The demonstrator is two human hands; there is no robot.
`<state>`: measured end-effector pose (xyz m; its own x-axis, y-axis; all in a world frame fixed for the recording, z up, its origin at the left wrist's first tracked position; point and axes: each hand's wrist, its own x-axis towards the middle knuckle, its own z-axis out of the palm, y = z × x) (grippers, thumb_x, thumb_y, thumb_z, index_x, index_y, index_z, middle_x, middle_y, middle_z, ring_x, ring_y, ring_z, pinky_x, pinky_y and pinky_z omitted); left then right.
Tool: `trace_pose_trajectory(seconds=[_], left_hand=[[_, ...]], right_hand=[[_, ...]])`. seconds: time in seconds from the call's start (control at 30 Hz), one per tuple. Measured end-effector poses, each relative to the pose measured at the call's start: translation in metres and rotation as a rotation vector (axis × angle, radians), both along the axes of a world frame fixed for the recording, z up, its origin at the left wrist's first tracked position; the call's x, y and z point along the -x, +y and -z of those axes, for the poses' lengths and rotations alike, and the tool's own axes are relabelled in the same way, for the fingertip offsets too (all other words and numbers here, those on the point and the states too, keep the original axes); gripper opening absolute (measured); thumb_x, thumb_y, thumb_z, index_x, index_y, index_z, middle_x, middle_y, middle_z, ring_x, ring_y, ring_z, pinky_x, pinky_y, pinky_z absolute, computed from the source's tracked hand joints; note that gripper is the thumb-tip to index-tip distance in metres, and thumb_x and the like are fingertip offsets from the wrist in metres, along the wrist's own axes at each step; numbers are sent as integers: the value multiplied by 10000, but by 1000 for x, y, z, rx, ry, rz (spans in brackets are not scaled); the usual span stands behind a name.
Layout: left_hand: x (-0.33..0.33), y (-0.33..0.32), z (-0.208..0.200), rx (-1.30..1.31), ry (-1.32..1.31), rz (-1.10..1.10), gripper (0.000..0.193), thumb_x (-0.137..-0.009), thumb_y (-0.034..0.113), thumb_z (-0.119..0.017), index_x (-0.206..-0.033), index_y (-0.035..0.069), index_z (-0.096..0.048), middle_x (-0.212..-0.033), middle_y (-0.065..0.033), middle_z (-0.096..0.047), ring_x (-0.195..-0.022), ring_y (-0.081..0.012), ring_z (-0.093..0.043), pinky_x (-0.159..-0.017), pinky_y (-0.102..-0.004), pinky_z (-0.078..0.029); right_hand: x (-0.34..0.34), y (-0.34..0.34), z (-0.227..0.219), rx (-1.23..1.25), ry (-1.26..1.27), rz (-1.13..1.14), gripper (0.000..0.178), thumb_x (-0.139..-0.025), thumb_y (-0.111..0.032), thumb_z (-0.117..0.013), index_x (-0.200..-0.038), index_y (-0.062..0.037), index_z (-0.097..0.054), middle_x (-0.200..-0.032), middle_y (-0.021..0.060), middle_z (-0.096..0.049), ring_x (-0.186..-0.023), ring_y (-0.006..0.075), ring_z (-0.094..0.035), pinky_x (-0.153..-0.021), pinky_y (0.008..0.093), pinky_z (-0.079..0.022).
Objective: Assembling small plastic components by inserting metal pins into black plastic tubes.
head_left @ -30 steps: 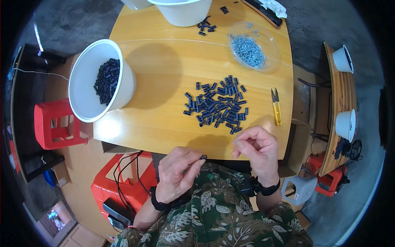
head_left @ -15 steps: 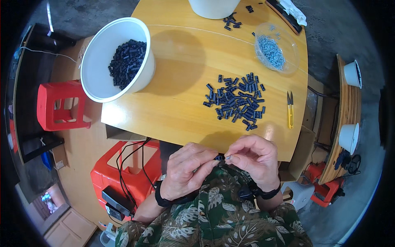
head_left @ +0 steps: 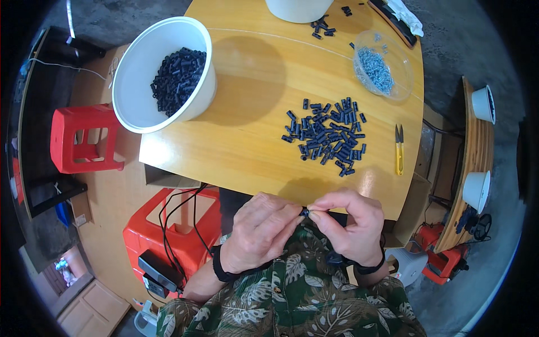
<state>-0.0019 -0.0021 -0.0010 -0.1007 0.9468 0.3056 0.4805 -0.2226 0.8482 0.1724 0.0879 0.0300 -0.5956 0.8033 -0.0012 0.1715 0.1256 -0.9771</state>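
Note:
Just past the table's near edge, my left hand (head_left: 263, 227) pinches a short black plastic tube (head_left: 305, 212) between thumb and fingertips. My right hand (head_left: 353, 224) meets it from the other side, closed in a pinch at the tube's end. The small silver screw in the right fingertips is now mostly hidden by them. A loose pile of similar black tubes (head_left: 328, 135) lies on the table ahead of my hands. Farther off at the right, a clear round dish (head_left: 401, 84) holds many small silver screws (head_left: 375, 70).
A white bucket (head_left: 126, 84) of black tubes stands at the table's left, another white bucket (head_left: 297, 8) at its far edge. Yellow-handled thread snips (head_left: 399, 151) lie at the right. Red stools (head_left: 140, 236) and dangling black cables (head_left: 168, 236) are at my left.
My right hand has brought the silver screw up against the black tube, and the fingertips of both hands now nearly touch. The view has shifted slightly.

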Motion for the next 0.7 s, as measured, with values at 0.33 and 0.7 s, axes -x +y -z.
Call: trace_pose_trajectory(seconds=[0.33,0.7], left_hand=[[-1,2,-2,-4,22,-1,270,-701,-49,-776,-949,0,-684,-906,-122,-688,-796,-289,-665,-712,-368,-544],[-2,2,3,-66,17,12,259,-703,-29,-788,-937,-5,-679,-893,-130,-688,-780,-290,-665,-694,-368,-542]], right_hand=[[-7,6,7,104,-10,-60,231,-831,16,-760,-1047,12,-680,-896,91,-738,-842,146,-726,-754,279,-583],[-2,8,14,679,155,-31,240,-837,-14,-773,-1035,-19,-637,-910,22,-663,-840,85,-636,-766,239,-522]])
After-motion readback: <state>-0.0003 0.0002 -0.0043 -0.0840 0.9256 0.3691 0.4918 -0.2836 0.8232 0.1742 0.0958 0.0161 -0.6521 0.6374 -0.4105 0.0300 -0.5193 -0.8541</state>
